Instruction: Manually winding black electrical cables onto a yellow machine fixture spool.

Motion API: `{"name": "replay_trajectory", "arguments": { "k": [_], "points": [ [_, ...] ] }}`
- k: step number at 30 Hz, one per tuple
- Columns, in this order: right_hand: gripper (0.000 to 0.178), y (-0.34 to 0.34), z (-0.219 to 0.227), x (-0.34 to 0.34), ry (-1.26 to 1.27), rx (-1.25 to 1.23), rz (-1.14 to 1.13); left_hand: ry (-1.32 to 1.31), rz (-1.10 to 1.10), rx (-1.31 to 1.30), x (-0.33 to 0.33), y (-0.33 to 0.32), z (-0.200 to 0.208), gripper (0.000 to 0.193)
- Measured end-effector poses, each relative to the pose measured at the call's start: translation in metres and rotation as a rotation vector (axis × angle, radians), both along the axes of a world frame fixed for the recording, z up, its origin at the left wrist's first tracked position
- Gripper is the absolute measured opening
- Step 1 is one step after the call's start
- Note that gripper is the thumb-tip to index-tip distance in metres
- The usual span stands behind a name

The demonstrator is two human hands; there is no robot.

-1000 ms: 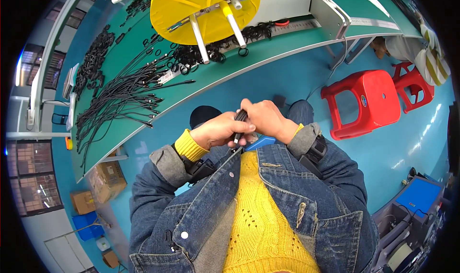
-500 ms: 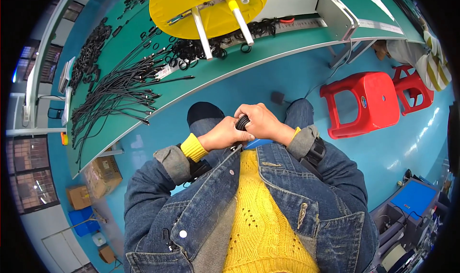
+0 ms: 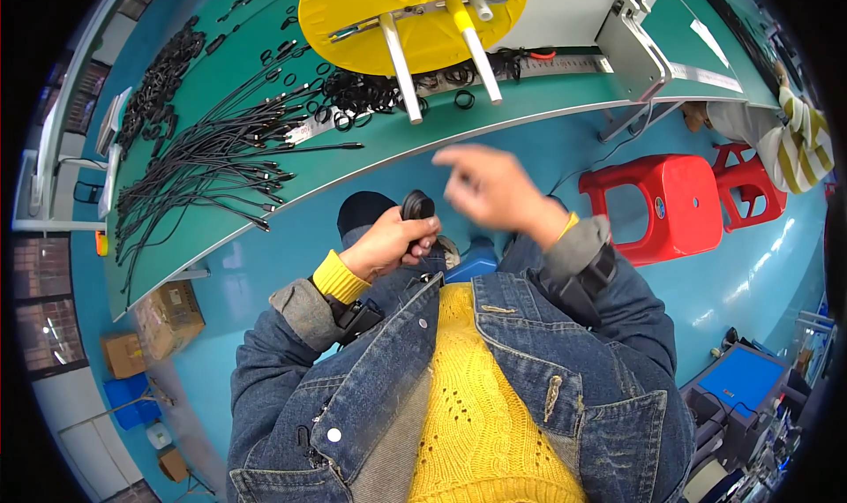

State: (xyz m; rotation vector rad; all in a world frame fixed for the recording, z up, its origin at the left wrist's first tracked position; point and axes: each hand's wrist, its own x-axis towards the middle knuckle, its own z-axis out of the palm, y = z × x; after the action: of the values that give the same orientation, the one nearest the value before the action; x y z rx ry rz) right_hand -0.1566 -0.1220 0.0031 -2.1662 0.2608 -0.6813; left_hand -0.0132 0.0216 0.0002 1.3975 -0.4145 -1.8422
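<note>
A small coil of black cable (image 3: 416,206) stands upright in my left hand (image 3: 388,243), whose fingers and thumb are wrapped round its lower part. Apart from it, to the right, is my right hand (image 3: 498,190), blurred by motion. Its index finger stretches toward the left, and I see nothing held between the fingers. Both hands are over my lap, short of the green table (image 3: 353,154). On that table, ahead of my right hand, lies a heap of black rings (image 3: 357,93).
Black cables (image 3: 212,159) lie spread on the table's left side. A yellow round panel (image 3: 406,26) with white rods overhangs the table, with a metal bracket (image 3: 633,57) to its right. Red stools (image 3: 684,207) stand at the right; cardboard boxes (image 3: 168,318) sit at lower left.
My hands have come apart. The right one has let go of the coil and moved up and right, while the left has shifted slightly left with the coil.
</note>
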Motion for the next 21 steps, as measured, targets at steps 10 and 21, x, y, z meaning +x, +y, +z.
{"name": "replay_trajectory", "arguments": {
  "k": [10, 21],
  "points": [
    [0.016, -0.102, -0.023, 0.040, 0.057, -0.476, -0.231, -0.136, 0.200, -0.307, -0.004, -0.042, 0.021, 0.013],
    [0.016, -0.066, -0.001, 0.044, 0.156, 0.504, -0.222, -0.582, 0.502, -0.398, 0.003, -0.112, 0.009, 0.014]
  ]
}}
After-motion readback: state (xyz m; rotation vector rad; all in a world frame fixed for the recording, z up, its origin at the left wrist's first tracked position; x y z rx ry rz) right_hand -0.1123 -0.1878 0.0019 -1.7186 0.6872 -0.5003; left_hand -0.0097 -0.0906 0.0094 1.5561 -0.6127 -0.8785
